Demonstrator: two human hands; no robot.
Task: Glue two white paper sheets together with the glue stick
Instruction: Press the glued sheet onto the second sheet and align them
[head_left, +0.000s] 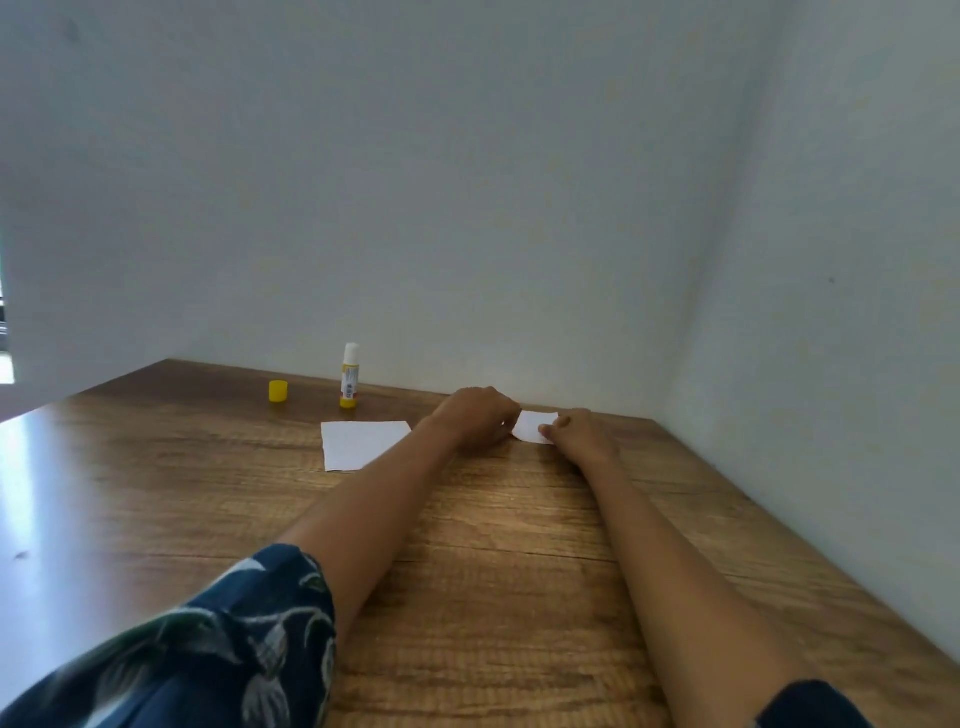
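Head view, both hands' fingers pinching small white paper (535, 427), glue stick (349, 375) label unreadable

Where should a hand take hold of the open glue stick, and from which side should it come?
Grip the glue stick around its white and yellow barrel, below the exposed glue tip. It stands upright near the wall, so come from the front, the person's side, probably with fingers level. The yellow cap stands apart to its left.
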